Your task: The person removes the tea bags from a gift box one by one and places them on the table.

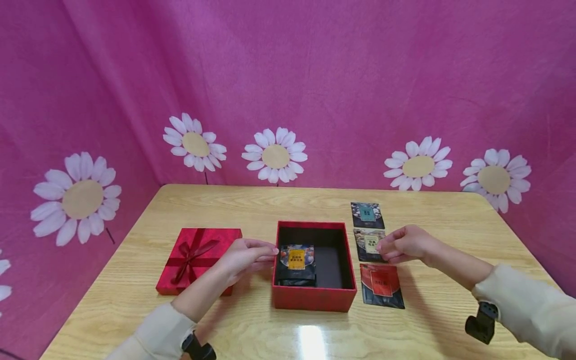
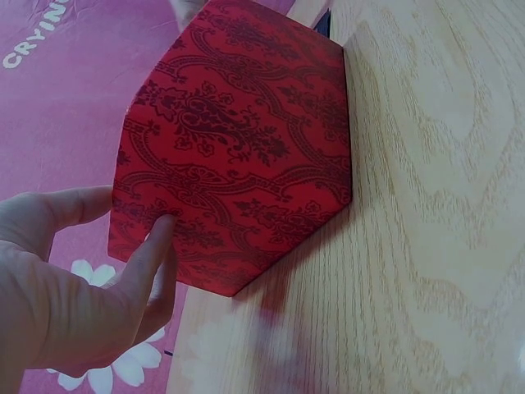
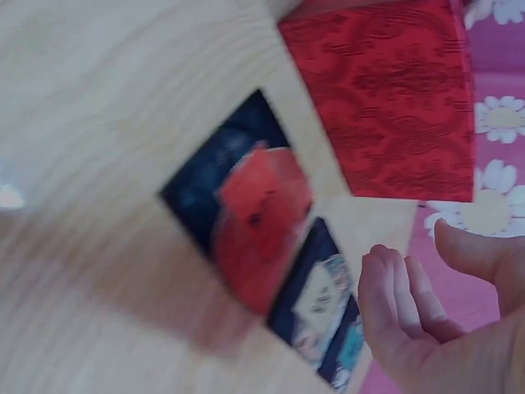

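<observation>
As I watch remotely, the left hand point(image 1: 246, 257) touches the box point(image 1: 310, 298) with extended fingers; right of the box, the right hand point(image 1: 407, 244), thumb and fingers parted, is over the middle packet point(image 1: 365, 244).

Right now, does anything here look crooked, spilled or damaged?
Nothing looks spilled or damaged. The yellow-labelled packet only seems mildly lopsided, lying off-centre toward the left of the open box; the red packet, cream-labelled packet and teal-labelled packet line up fairly neatly outside.
</observation>
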`<state>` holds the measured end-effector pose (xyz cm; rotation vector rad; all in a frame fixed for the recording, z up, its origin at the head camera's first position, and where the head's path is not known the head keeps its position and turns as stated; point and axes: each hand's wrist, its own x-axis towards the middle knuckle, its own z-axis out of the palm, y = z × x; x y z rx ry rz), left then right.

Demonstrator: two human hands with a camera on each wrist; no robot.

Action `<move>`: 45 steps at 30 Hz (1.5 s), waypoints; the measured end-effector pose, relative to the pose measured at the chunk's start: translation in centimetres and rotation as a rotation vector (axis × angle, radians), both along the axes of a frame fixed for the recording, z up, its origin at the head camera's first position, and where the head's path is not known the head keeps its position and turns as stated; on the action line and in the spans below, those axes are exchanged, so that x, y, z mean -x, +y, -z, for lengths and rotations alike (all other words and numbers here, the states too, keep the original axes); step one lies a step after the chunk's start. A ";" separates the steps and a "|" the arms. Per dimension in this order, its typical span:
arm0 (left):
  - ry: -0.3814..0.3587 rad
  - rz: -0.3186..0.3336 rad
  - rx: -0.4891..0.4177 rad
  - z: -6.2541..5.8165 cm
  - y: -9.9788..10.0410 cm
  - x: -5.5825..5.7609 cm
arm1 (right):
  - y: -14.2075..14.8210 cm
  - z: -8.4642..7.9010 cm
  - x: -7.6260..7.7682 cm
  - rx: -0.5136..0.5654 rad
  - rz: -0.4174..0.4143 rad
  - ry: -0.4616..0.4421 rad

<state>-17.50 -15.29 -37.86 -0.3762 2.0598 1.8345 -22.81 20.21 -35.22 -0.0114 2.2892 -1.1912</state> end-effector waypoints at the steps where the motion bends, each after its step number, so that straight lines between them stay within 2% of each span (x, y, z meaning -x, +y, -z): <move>1: 0.001 0.000 -0.005 0.0 0.0 0.0 | -0.2 -0.3 0.1 0.024 -0.018 -0.004; 6: 0.014 -0.010 -0.025 0.2 0.1 -0.1 | -1.2 -1.7 0.8 0.145 -0.058 -0.049; 13: 0.010 -0.019 -0.031 0.2 0.0 -0.1 | -3.0 -3.1 1.2 0.258 -0.091 -0.091; 19: 0.010 -0.015 -0.001 0.2 0.0 -0.2 | -5.0 -3.4 1.1 0.362 -0.102 -0.146; 23: 0.011 -0.012 0.016 0.2 0.1 -0.1 | -6.4 -3.5 0.9 0.394 -0.099 -0.190; 28: 0.006 -0.010 0.030 0.3 0.0 0.0 | -8.3 -3.6 0.7 0.373 -0.085 -0.220; 36: 0.005 -0.013 0.032 0.4 0.0 0.0 | -11.7 -2.8 -0.1 0.248 -0.021 -0.171; 45: 0.012 -0.007 0.030 0.2 0.1 0.1 | -13.9 -1.0 -0.6 0.169 0.081 -0.249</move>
